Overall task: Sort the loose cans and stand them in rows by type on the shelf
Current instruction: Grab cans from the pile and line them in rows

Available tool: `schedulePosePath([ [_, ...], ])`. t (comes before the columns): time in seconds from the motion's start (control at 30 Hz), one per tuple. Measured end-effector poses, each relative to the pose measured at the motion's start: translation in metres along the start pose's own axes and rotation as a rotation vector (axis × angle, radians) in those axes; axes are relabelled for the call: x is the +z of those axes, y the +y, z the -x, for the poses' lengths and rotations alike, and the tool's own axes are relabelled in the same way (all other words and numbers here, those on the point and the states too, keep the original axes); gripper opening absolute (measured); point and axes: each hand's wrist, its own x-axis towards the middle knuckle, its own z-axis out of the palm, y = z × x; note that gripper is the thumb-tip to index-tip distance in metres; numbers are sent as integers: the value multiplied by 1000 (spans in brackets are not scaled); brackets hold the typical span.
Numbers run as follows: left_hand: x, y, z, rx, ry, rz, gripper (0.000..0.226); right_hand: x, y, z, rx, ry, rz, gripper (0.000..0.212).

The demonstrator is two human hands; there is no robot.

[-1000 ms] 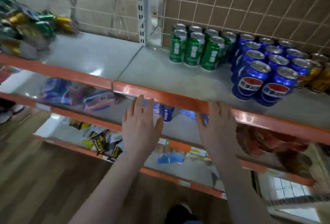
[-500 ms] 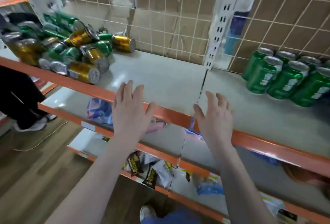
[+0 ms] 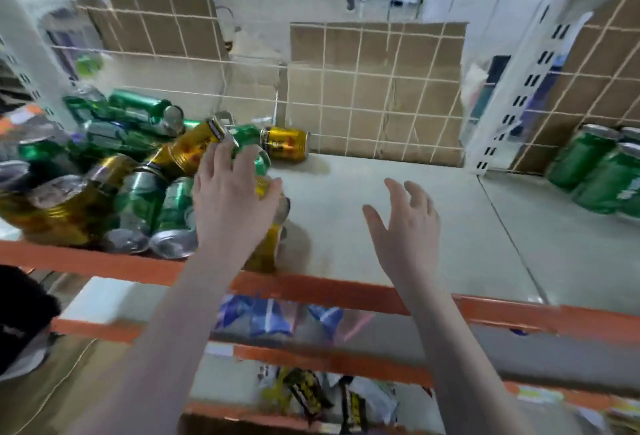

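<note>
Jumbled heap of glossy green and gold metal cans point(image 3: 114, 185) lying on the shelf's point(image 3: 363, 213) matte grey left side, left hand point(image 3: 232, 199) spread over a gold can point(image 3: 268, 240), grasp unclear, right hand point(image 3: 403, 226) open, empty, upright green cans point(image 3: 599, 171) far right, cardboard-backed wire grid point(image 3: 374, 88) behind

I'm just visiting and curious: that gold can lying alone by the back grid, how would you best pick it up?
Grip the gold can round its middle, coming from above with fingers over the curved side. It lies on its side, clear of the pile, so its barrel is exposed.
</note>
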Motion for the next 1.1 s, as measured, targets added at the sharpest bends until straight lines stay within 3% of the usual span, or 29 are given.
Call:
schedulePosePath([
  [0.27, -40, -130, -63, 187, -121, 50, 56, 52, -130, 24, 212, 35, 26, 49],
  [0.43, -39, -147, -91, 252, -254, 111, 59, 56, -163, 38, 274, 15, -18, 48],
  [0.67, -12, -138, -108, 324, -467, 88, 65, 61, -161, 58, 292, -192, -111, 50],
  [0.83, 8, -134, -119, 310, -491, 29, 75, 45, -140, 57, 219, -418, -227, 65],
  [1.0, 19, -138, -120, 199, -554, 67, 80, 45, -122, 53, 243, -473, -334, 74],
  [1.1, 23, -140, -123, 147, -584, 108, 81, 48, -120, 50, 254, -410, -354, 72],
])
